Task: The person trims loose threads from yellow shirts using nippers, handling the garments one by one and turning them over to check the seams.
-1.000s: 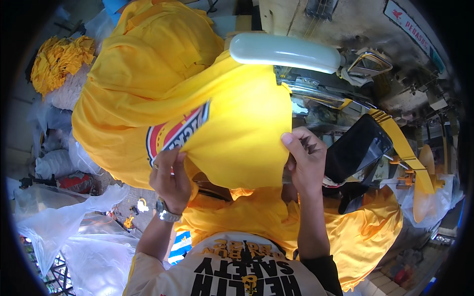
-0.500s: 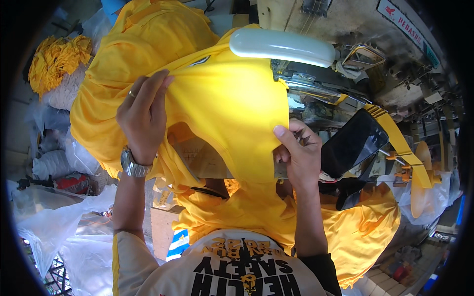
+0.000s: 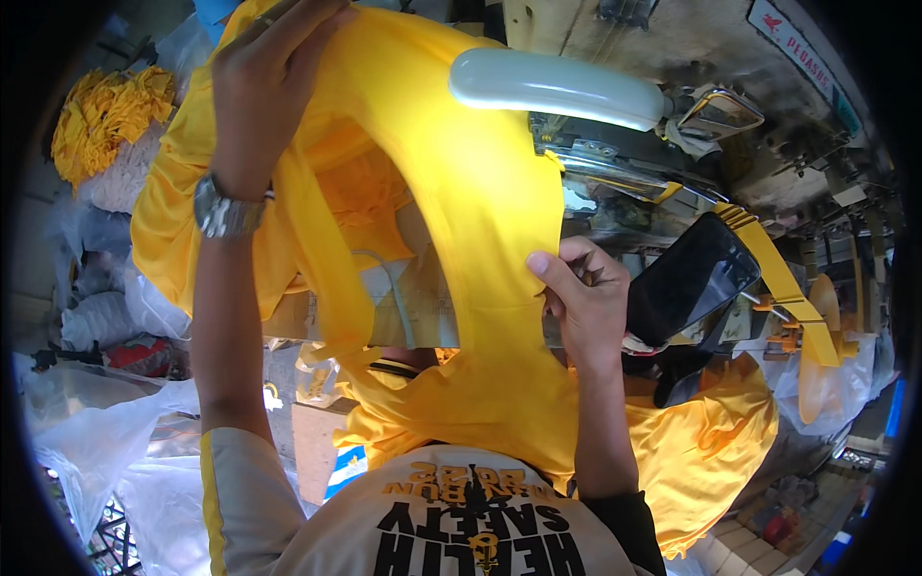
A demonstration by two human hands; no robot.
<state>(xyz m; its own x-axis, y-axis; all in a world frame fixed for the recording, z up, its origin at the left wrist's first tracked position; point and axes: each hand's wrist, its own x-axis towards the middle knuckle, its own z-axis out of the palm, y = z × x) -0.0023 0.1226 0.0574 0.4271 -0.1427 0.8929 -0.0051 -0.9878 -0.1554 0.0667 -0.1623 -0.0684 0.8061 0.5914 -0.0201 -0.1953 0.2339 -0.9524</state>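
The yellow garment (image 3: pixel 471 192) fills the middle of the view. It is stretched between both hands and hangs down to the lap, where more yellow cloth (image 3: pixel 691 461) is bunched below the right hand. The sewing machine (image 3: pixel 672 182) stands beyond the right hand, with its white tube lamp (image 3: pixel 557 88) just above the garment's upper edge. A yellow strap (image 3: pixel 778 278) runs down the machine's right side, well apart from both hands. Clear plastic bags (image 3: pixel 86 451) lie below and to the left of the left forearm. A heap of yellow cloth pieces (image 3: pixel 101 110) sits further left, level with the left hand. A dark phone (image 3: pixel 691 278) is propped just to the right of the right hand, apart from it.

The left hand (image 3: pixel 264 86) is raised high and closed on the garment's upper fold, with a wristwatch (image 3: pixel 226 206) on the wrist below it. The right hand (image 3: pixel 581 293) is lower and pinches the garment's side edge between thumb and fingers, holding it narrowly.

Step in hand, as judged: the garment is spread open and lifted for turning or checking, with its inner face toward the camera. It is not yet at the needle area.

The next move would call for an even grip on both edges, so that the cloth lowers flat and does not catch on the lamp or machine arm.
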